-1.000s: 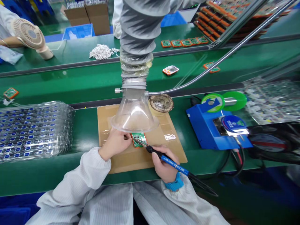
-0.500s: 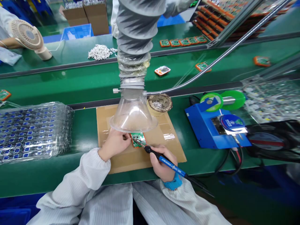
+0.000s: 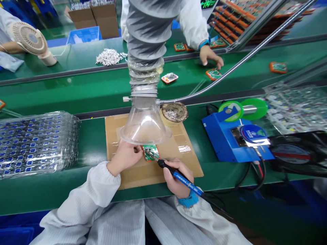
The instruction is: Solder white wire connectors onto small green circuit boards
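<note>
A green surface point(image 3: 76, 183) is carrying everything, with a cardboard mat point(image 3: 143, 173) lying at its near middle. A grey extraction hose with a clear funnel point(image 3: 145, 124) is hanging over the mat's 12 o'clock edge. At 9 o'clock, stacked clear trays point(image 3: 35, 143) are sitting; at 3 o'clock, a blue soldering station point(image 3: 224, 139) is standing. A co-worker's hand point(image 3: 211, 57) is touching a board at 1 o'clock across the belt. The left hand point(image 3: 125, 157) is pinching the small green circuit board point(image 3: 150, 151) flat on the mat, grip narrow. The right hand point(image 3: 176, 178) is gripping the soldering iron point(image 3: 178, 177), its tip touching the board
</note>
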`<action>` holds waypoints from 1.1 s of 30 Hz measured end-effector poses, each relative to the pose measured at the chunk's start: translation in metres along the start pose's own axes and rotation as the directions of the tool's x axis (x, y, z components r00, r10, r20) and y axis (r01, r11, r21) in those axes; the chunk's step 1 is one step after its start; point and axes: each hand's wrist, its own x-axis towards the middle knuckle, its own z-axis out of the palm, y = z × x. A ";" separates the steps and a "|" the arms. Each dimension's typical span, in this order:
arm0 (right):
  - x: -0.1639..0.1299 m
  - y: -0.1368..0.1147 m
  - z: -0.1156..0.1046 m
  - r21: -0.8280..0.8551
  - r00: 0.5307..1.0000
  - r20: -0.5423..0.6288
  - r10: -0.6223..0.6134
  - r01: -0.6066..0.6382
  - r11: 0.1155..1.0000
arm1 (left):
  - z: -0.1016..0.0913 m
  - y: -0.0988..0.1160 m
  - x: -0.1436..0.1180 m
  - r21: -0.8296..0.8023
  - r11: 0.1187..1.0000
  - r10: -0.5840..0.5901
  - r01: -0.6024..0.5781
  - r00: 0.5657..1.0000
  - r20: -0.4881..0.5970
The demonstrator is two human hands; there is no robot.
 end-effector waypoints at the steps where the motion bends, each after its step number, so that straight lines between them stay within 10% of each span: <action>1: 0.000 0.000 0.000 -0.002 1.000 0.002 -0.001 0.001 1.000 | 0.000 0.000 0.000 -0.003 1.000 -0.001 0.001 1.000 0.002; 23: -0.005 0.002 -0.001 0.045 1.000 -0.010 0.017 -0.017 0.999 | -0.001 0.002 -0.001 0.027 1.000 0.002 -0.002 1.000 -0.011; 33: 0.045 0.038 -0.028 0.006 0.892 -0.435 0.119 -0.130 0.992 | -0.002 0.002 0.000 0.029 0.998 -0.049 0.048 0.998 0.039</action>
